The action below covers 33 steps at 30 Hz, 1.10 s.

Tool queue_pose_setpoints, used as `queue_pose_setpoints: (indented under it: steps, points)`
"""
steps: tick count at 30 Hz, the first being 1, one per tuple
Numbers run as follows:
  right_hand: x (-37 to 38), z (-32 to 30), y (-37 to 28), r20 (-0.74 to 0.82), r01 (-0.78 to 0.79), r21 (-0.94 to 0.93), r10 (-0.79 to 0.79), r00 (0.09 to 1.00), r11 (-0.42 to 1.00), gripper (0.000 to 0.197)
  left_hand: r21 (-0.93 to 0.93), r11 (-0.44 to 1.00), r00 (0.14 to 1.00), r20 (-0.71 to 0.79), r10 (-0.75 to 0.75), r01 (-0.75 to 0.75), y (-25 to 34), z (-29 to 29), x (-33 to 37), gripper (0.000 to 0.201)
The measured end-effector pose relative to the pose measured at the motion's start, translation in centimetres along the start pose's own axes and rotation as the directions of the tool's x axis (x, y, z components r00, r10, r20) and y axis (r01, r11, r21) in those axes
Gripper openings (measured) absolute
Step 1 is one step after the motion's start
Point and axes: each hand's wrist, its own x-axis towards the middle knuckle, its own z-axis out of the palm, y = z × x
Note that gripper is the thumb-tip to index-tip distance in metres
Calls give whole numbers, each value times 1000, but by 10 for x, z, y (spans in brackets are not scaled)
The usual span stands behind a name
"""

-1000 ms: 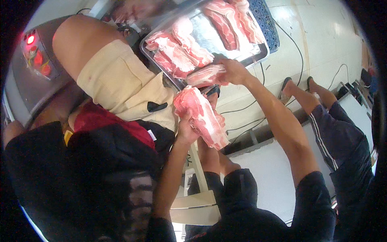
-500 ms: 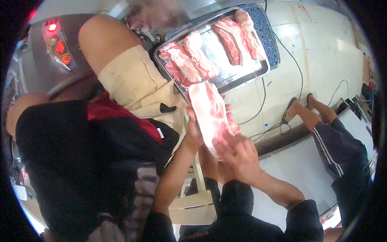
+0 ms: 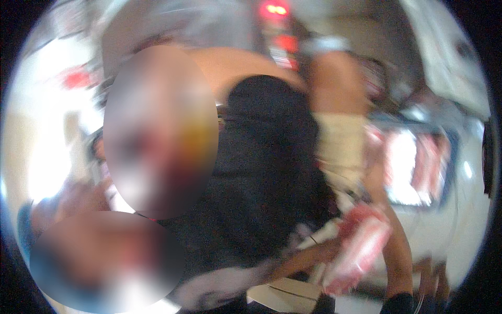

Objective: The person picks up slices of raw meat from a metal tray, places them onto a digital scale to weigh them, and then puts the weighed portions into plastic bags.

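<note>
Toward the middle of your view you see a person in a black top (image 3: 261,157) and cream shorts (image 3: 341,141), with a large blurred oval (image 3: 161,131) just beside, on the left. Above the black top, you see red lights (image 3: 275,9) glowing in a column. A second blurred oval (image 3: 107,261) sits at your lower left, its contents unreadable to you. At the bottom, you have a cream piece of furniture (image 3: 285,297), and farther right someone's bare legs (image 3: 430,277), smeared by motion, near the pale floor (image 3: 470,225).
</note>
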Motion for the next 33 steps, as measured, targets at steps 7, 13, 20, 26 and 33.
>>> queue_pose_setpoints:
  steps: [7, 13, 20, 26, 33]
  points:
    - [59, 82, -29, 129, -5, -34, 9, 992, 999, 63, 203, 920, 841, -376, 389, -335, 114, 16, -120, 121]
    - [83, 101, -24, 154, -36, -20, 39, 987, 999, 67, 515, 687, 418, -549, 724, -513, 227, 35, -237, 117]
    - [84, 104, -17, 136, -59, 75, 48, 990, 995, 72, 811, 433, -27, -481, 876, -394, 334, 37, -339, 112]
    - [62, 84, 26, 25, -113, 172, 110, 994, 979, 77, 864, 433, -82, -466, 881, -259, 356, 8, -389, 108]
    - [29, 40, 46, -12, -148, 435, 170, 985, 888, 82, 851, 495, 1, -502, 865, -176, 301, 16, -352, 103]
